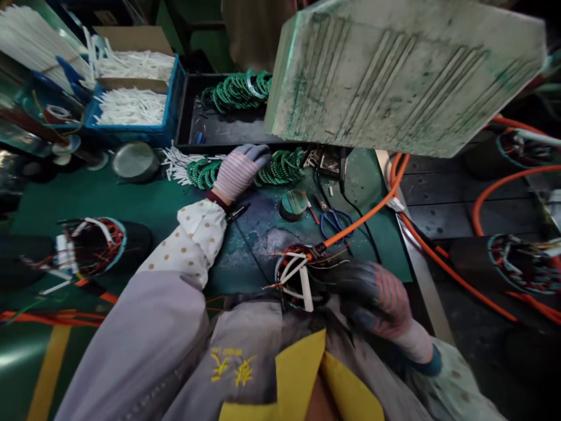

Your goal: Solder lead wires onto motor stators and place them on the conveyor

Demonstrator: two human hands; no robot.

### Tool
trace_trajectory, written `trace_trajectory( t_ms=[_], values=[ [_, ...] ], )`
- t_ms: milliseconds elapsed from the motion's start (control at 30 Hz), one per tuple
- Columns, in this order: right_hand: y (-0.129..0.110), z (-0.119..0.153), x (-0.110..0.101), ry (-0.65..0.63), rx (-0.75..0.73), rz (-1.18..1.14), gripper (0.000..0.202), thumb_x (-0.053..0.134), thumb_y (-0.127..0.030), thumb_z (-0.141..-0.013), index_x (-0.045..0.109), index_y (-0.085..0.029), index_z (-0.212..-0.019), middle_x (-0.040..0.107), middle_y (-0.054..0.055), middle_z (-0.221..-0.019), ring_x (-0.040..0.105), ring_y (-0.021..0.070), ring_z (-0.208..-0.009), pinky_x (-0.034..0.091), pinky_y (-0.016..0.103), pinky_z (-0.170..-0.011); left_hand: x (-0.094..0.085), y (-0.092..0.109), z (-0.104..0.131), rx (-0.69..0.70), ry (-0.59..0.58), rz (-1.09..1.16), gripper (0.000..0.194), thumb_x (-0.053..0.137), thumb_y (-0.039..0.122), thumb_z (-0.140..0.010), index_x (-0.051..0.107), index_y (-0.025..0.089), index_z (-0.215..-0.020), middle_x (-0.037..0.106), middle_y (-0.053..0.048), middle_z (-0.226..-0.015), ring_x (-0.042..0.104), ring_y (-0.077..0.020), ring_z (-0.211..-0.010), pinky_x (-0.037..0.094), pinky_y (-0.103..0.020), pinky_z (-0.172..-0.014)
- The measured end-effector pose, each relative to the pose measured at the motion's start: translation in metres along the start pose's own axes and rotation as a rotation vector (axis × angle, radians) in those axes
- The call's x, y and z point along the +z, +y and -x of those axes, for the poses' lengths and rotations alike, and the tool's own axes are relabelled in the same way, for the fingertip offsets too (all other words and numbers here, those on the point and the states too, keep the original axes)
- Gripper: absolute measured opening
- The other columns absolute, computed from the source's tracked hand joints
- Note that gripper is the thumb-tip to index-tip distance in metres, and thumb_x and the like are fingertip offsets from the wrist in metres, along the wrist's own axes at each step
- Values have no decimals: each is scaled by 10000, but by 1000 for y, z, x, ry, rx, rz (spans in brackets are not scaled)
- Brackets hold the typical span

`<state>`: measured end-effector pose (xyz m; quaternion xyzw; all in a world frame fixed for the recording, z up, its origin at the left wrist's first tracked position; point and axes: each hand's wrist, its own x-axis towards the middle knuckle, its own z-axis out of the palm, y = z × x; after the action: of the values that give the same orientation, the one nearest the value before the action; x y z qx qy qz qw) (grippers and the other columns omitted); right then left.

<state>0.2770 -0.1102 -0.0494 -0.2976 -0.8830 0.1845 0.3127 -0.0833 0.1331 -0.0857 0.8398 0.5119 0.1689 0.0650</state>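
My left hand (240, 171), in a striped glove with grey fingers, rests over bundles of green patterned cord (283, 168). Its fingers are together and bent downward, and whatever they hold is hidden. Close against my body stands a wound motor stator (287, 272), with copper windings, white sleeves (305, 289) and an orange cable (363, 219) running from it. To the right of the stator is my right hand (379, 298), in a dark-palmed glove, with fingers pointing toward it. Motion blur smears those fingers, so I cannot see whether they grip anything.
Blue bins of white sleeves (131, 108) and a black tray (205, 128) stand at the back. Scissors (335, 219), a round tin (293, 204) and a pen (238, 212) lie on the green bench. A large grey panel (394, 76) overhangs the right. Another stator (103, 245) lies left.
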Motion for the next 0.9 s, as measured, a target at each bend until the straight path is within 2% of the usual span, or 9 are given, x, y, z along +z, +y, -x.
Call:
trace_trajectory(
  t_ms=[67,133,200,267,333,467,600,733,900],
  values=[
    [12,20,11,-45,-53,93,326,676,-362,-1143,856,-309,-1409,932,106,-1307,849,330,-1323,699,570,-1192,-7,1,8,-38,56,-9,446,496,255,-1232,878,254,-1462,765,-134,-1673,657,-396,-1576,504,-655,-1341],
    [21,30,37,-29,-105,164,310,749,-265,-1071,884,-325,-1344,919,100,-1354,803,351,-1399,681,624,-1210,-17,8,19,-26,43,-17,460,470,348,-1270,895,240,-1408,773,-92,-1655,636,-354,-1596,469,-640,-1356],
    [22,29,69,62,-102,197,298,831,-213,-1014,912,-346,-1269,916,74,-1328,782,344,-1394,689,596,-1192,-24,22,29,72,-20,-5,515,425,374,-1274,912,220,-1341,790,-69,-1600,648,-315,-1570,492,-592,-1332],
    [18,21,95,155,-54,234,323,936,-263,-978,930,-381,-1278,911,59,-1332,752,352,-1410,681,586,-1202,-25,37,35,221,-106,18,491,451,299,-1225,930,222,-1300,822,-80,-1493,711,-310,-1477,575,-532,-1227],
    [11,14,102,188,-18,257,455,1004,-294,-943,922,-412,-1375,902,60,-1403,722,369,-1460,664,588,-1231,-22,50,37,343,-149,16,454,511,235,-1172,938,245,-1325,843,-106,-1399,766,-332,-1360,632,-484,-1079],
    [2,14,64,248,2,186,582,910,-278,-1014,817,-313,-1587,905,102,-1411,819,333,-1365,715,491,-1159,-23,63,33,521,-137,-36,470,518,222,-1213,890,307,-1487,846,-109,-1450,781,-348,-1307,623,-453,-962],
    [-1,23,15,431,85,273,579,784,-240,-1061,760,-270,-1639,926,87,-1247,910,297,-1107,756,410,-943,-33,68,25,558,-168,-97,490,489,195,-1222,880,313,-1493,846,-112,-1451,796,-345,-1292,612,-464,-974],
    [-10,24,7,500,210,356,449,730,-210,-1080,821,-293,-1512,937,62,-1166,917,292,-1012,736,399,-908,-32,69,25,587,-194,-123,501,467,201,-1227,862,313,-1514,846,-105,-1491,776,-344,-1397,625,-446,-1008],
    [-8,11,6,469,233,366,303,699,-234,-1115,868,-311,-1354,942,40,-1133,908,281,-999,698,391,-920,-27,65,34,576,-219,-62,462,524,253,-1230,820,300,-1581,804,-109,-1615,721,-362,-1544,624,-535,-1215]
  ],
)
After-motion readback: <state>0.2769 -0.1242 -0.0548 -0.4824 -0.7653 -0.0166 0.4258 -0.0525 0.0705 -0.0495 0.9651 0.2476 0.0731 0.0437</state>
